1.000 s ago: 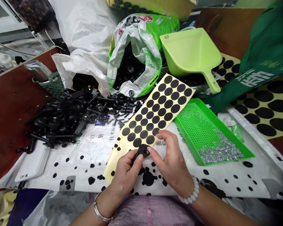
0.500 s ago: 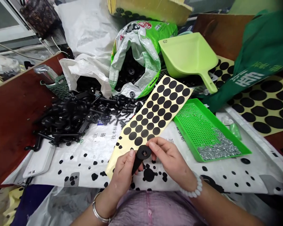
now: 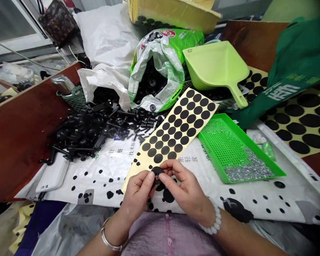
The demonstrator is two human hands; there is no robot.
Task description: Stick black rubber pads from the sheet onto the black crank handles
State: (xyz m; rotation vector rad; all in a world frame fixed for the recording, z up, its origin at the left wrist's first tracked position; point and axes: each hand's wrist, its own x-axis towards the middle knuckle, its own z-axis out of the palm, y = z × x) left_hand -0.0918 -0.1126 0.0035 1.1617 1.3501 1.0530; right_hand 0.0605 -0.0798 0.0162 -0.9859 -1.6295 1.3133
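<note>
Both hands meet at the front middle of the table around a black plastic part with a round head [image 3: 156, 171]. A small metallic bit shows at its centre. My left hand [image 3: 138, 190] is closed on it, thumb along its edge. Thumb and fingers of my right hand [image 3: 185, 188] pinch the round head from the other side. The rest of the part is hidden by the fingers. Just beyond them lies a yellowish sheet of round black stickers [image 3: 173, 133], with a bare strip at its near left.
A pile of black plastic parts [image 3: 80, 131] lies left, by a white flat device [image 3: 53, 174]. A green tray [image 3: 216, 156] holds small metal pieces at right. Behind stand an open green-white bag [image 3: 176, 71] of black parts and a light-green dustpan [image 3: 216, 64].
The black part's handle has turned out of sight between my hands. My right thumb has come onto the front of the round head. The camera view has shifted slightly.
</note>
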